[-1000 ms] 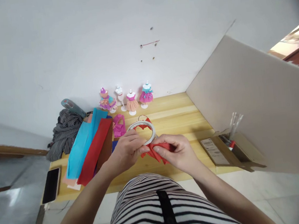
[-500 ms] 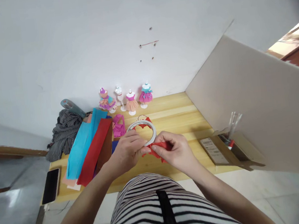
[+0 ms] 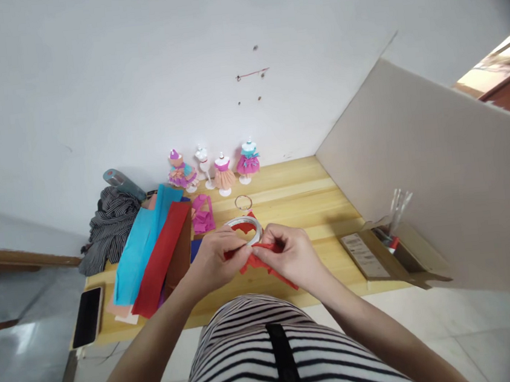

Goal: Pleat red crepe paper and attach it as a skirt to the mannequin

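Note:
Between my hands is a crumpled, ruffled piece of red crepe paper (image 3: 256, 260), with its lower edge hanging down at the right. My left hand (image 3: 220, 256) is closed, thumb and forefinger pinching the paper's upper edge. Close beside it, my right hand (image 3: 294, 250) is also closed on the red paper, fingertips almost meeting the left ones. A white tape roll (image 3: 259, 227) shows just beyond my fingertips, partly covered by them; whether a hand grips it or it rests on the table cannot be told. More red paper shows through and behind the roll.
Small dress-form figures, one a pink-and-teal one (image 3: 248, 162), stand along the wall. A thin bracelet-like ring (image 3: 243, 202) lies before them. Leftward are blue paper (image 3: 140, 251), red paper sheets (image 3: 162, 258), magenta strips (image 3: 203, 213) and a phone (image 3: 87, 317). An open cardboard box (image 3: 375, 257) sits right.
The tape roll has dropped lower and toward me, uncovering the thin ring. My left fingers have shifted from the roll to pinch the red paper, whose lower edge now hangs further right.

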`<state>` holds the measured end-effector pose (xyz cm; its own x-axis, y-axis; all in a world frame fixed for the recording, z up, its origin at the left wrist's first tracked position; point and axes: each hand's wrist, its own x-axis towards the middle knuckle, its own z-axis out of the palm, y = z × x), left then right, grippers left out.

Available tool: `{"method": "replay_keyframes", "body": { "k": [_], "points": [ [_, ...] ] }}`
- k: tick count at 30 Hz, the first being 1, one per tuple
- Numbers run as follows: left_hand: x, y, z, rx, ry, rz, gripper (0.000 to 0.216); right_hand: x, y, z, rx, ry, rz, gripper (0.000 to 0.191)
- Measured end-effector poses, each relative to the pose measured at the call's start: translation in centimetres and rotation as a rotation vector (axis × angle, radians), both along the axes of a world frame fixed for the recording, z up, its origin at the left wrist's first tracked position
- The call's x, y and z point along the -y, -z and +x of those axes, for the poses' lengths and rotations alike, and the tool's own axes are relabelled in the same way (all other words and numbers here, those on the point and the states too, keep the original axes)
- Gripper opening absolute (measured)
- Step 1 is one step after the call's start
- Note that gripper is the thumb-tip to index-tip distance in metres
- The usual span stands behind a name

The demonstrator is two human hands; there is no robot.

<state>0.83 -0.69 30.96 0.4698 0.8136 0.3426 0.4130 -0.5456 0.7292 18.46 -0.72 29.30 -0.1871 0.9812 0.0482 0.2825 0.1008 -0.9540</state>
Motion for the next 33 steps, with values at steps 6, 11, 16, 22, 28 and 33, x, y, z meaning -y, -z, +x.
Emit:
{"method": "replay_keyframes", "body": {
  "k": [6, 11, 16, 22, 28, 33],
  "points": [
    [-0.2, 0.9, 0.0, -0.041, -0.029, 0.146, 0.039, -0.4, -0.1, 0.6, -0.129, -0.161, -0.139, 0.023],
    [-0.2, 1.0, -0.2, -0.129, -0.066, 0.295, 0.033, 0.5, -0.2, 0.9, 0.052, -0.059, 0.062, 0.023],
    [-0.1, 1.0, -0.5, -0.174, -0.121, 0.363, 0.028, 0.9, -0.2, 1.0, 0.178, 0.009, 0.273, 0.016],
    [-0.1, 0.6, -0.4, -0.173, -0.121, 0.377, 0.029, 1.0, -0.8, 0.7, 0.129, -0.085, 0.297, 0.015],
    [0.0, 0.3, -0.5, -0.175, -0.107, 0.368, 0.029, 1.0, -1.3, 0.9, 0.075, -0.123, 0.255, 0.018],
    [0.0, 0.0, -0.7, -0.156, -0.043, 0.375, 0.027, 0.6, -1.1, 1.0, 0.072, -0.055, 0.212, 0.020]
  ]
}}
